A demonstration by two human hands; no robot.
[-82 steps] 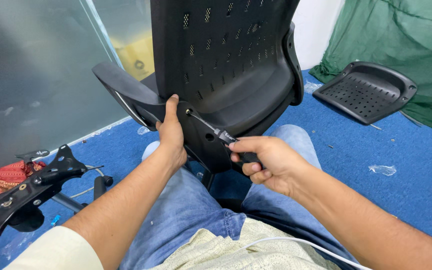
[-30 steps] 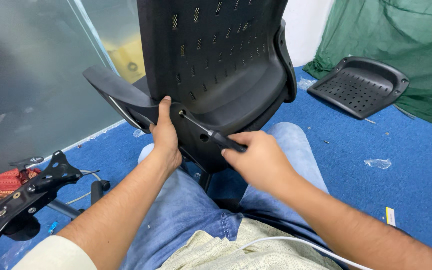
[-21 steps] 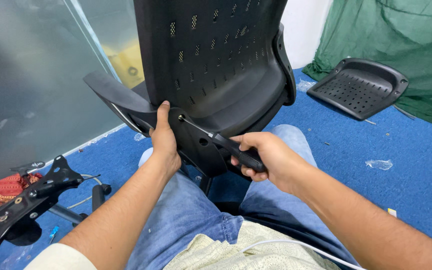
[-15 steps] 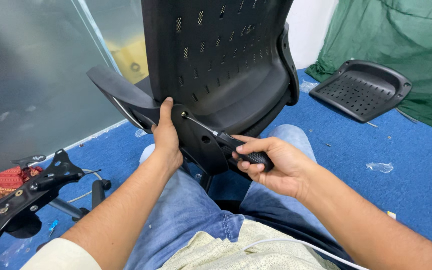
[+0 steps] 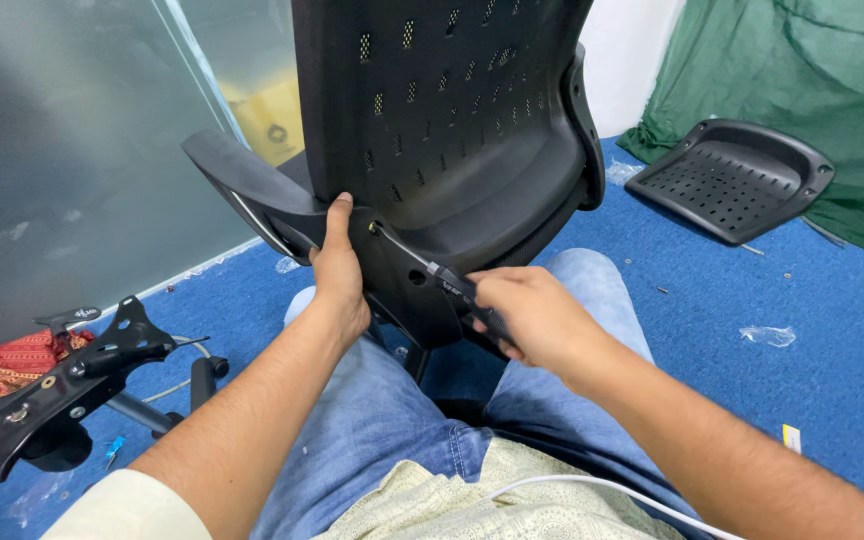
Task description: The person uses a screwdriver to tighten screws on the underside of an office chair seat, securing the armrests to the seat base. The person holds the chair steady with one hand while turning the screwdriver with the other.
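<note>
Sitting: a person in blue jeans [image 5: 382,440] on blue carpet [image 5: 812,350], a black chair back [image 5: 442,130] upright over the knees at twelve o'clock.
Left hand: the left hand [image 5: 337,275] lies flat on the bracket [image 5: 402,285] at the chair back's foot, fingers stretched and pressing, thumb up, gripping nothing.
Right hand: the right hand [image 5: 532,315] is clenched round the dark handle of a screwdriver [image 5: 432,270].
Screwdriver: thin metal shaft slanting toward ten o'clock, tip touching the bracket just beside the left thumb.
In the way: the right hand covers most of the handle; the bracket hides the lap below it.
Around: armrest [image 5: 242,180] jutting at ten o'clock; chair base [image 5: 52,385] of black metal with holes at eight o'clock, over a red cloth [image 5: 2,360]; seat pan [image 5: 737,175] at two o'clock, against a green sheet [image 5: 812,70]; frosted glass wall [image 5: 72,140] at nine o'clock; white cable [image 5: 592,490] at six o'clock.
Surfaces: chair back is hard moulded plastic, curved, pierced with rows of small slots; seat pan is shallow, perforated; carpet is short and flat, with scraps of clear wrap [image 5: 767,335].
</note>
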